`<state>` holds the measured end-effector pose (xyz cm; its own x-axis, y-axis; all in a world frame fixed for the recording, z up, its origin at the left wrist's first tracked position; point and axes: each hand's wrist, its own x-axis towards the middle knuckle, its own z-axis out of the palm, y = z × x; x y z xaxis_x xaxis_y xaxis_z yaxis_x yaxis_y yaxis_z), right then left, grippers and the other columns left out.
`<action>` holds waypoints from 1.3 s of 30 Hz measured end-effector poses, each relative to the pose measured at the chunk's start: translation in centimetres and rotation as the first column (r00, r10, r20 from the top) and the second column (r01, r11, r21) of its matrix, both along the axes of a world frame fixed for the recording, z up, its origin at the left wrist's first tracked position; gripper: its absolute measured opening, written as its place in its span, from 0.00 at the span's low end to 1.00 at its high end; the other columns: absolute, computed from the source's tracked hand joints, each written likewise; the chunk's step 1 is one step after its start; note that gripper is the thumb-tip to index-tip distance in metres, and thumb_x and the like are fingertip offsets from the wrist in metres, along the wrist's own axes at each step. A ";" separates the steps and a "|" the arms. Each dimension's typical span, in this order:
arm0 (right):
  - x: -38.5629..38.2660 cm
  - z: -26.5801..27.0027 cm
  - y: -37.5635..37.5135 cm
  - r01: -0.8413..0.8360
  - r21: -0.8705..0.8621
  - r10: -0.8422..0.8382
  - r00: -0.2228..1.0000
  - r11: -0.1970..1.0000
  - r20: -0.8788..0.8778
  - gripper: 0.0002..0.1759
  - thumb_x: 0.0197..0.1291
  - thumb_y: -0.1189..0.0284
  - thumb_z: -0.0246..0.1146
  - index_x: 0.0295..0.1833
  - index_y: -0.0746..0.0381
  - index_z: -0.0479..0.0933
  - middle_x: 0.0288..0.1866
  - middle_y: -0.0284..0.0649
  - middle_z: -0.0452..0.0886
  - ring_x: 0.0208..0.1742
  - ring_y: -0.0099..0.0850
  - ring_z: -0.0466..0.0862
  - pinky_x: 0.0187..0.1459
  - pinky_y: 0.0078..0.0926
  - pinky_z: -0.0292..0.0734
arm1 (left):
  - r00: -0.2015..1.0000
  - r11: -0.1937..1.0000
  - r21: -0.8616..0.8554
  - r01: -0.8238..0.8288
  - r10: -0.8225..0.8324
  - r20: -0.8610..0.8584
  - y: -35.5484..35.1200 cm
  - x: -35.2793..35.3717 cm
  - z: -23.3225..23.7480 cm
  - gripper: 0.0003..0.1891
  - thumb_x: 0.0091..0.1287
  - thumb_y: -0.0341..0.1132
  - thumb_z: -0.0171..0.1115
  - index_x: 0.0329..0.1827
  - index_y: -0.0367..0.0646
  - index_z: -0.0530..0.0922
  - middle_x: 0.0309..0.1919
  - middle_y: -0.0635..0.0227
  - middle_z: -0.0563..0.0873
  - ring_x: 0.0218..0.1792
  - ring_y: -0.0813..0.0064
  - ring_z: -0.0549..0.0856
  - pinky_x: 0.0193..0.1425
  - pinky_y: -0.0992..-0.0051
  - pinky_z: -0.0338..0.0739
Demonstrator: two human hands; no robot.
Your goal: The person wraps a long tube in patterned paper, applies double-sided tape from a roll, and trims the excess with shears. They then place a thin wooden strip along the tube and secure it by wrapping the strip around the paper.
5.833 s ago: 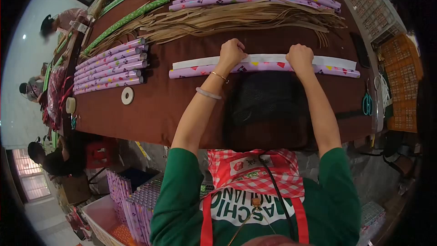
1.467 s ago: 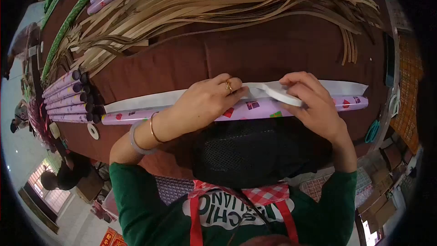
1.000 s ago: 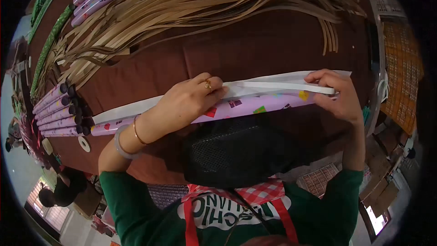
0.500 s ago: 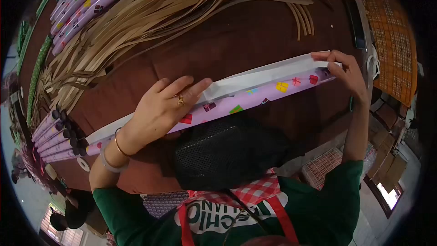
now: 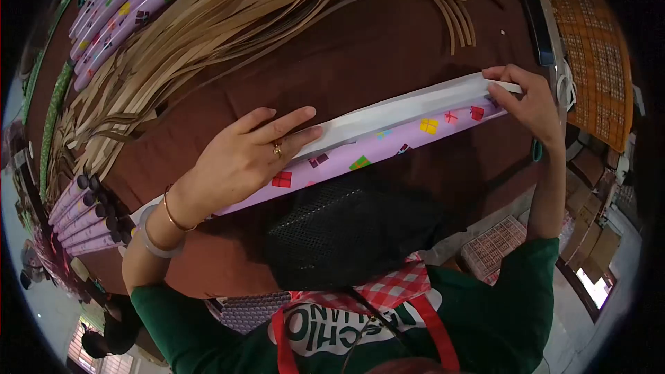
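Brown table: one purple roll under left hand, in right hand.

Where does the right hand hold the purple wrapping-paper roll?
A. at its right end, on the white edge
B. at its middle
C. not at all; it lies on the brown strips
A: the right hand pinches the white edge at the end of the purple wrapping-paper roll.

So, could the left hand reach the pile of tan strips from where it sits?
Probably yes: the left hand lies flat on the purple roll, and only bare brown cloth separates it from the tan strips.
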<state>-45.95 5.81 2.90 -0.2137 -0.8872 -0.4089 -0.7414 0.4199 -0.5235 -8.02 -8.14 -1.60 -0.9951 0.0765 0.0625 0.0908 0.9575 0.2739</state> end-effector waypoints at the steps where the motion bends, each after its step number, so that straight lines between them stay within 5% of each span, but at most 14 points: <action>1: 0.2 -0.1 0.1 0.006 0.000 -0.006 1.000 1.000 -0.005 0.13 0.56 0.70 0.62 0.33 0.71 0.73 0.43 0.41 0.82 0.37 0.20 0.77 0.40 0.20 0.72 | 1.000 1.000 0.000 0.006 -0.006 -0.005 0.0 0.0 0.1 0.09 0.54 0.29 0.56 0.34 0.36 0.82 0.61 0.69 0.75 0.66 0.66 0.67 0.58 0.66 0.68; 18: 2.4 -1.8 0.6 -0.102 -0.200 0.015 0.918 0.974 -0.396 0.15 0.50 0.67 0.65 0.41 0.65 0.76 0.35 0.44 0.79 0.35 0.41 0.81 0.38 0.30 0.76 | 0.999 0.997 0.075 0.008 -0.005 -0.037 -0.2 -0.1 0.0 0.07 0.50 0.28 0.57 0.29 0.35 0.81 0.57 0.65 0.77 0.64 0.63 0.70 0.57 0.67 0.70; 25: 3.7 -2.3 0.4 -0.084 -0.184 -0.029 0.843 0.979 -0.538 0.15 0.48 0.65 0.65 0.39 0.64 0.76 0.37 0.44 0.80 0.37 0.43 0.82 0.37 0.33 0.77 | 1.000 0.996 0.089 0.019 -0.017 -0.018 -0.3 -0.1 0.3 0.09 0.52 0.28 0.58 0.33 0.34 0.81 0.57 0.63 0.77 0.63 0.62 0.71 0.56 0.67 0.70; 27: 3.7 -2.7 0.4 -0.165 -0.241 -0.015 0.796 0.957 -0.605 0.14 0.49 0.64 0.63 0.29 0.65 0.74 0.31 0.42 0.77 0.31 0.41 0.80 0.31 0.36 0.76 | 0.999 0.993 0.115 0.004 -0.008 0.034 -0.3 -0.1 0.4 0.13 0.53 0.28 0.58 0.41 0.35 0.80 0.58 0.66 0.77 0.64 0.60 0.70 0.54 0.65 0.72; 31: 4.1 -3.1 0.2 -0.174 -0.227 -0.016 0.760 0.958 -0.650 0.14 0.49 0.63 0.63 0.27 0.64 0.73 0.30 0.40 0.76 0.30 0.40 0.80 0.31 0.35 0.77 | 0.999 0.994 0.111 0.007 -0.011 0.038 -0.4 -0.3 0.4 0.12 0.56 0.28 0.58 0.42 0.33 0.79 0.56 0.64 0.78 0.63 0.63 0.71 0.55 0.67 0.70; 39: 5.8 -3.1 -0.5 -0.134 -0.048 0.046 0.618 0.990 -0.785 0.13 0.49 0.63 0.63 0.28 0.63 0.76 0.30 0.38 0.76 0.34 0.34 0.81 0.29 0.31 0.78 | 0.999 0.995 0.101 0.009 -0.013 0.041 -0.4 -0.4 0.5 0.15 0.56 0.28 0.59 0.46 0.32 0.78 0.56 0.64 0.78 0.62 0.64 0.72 0.54 0.67 0.71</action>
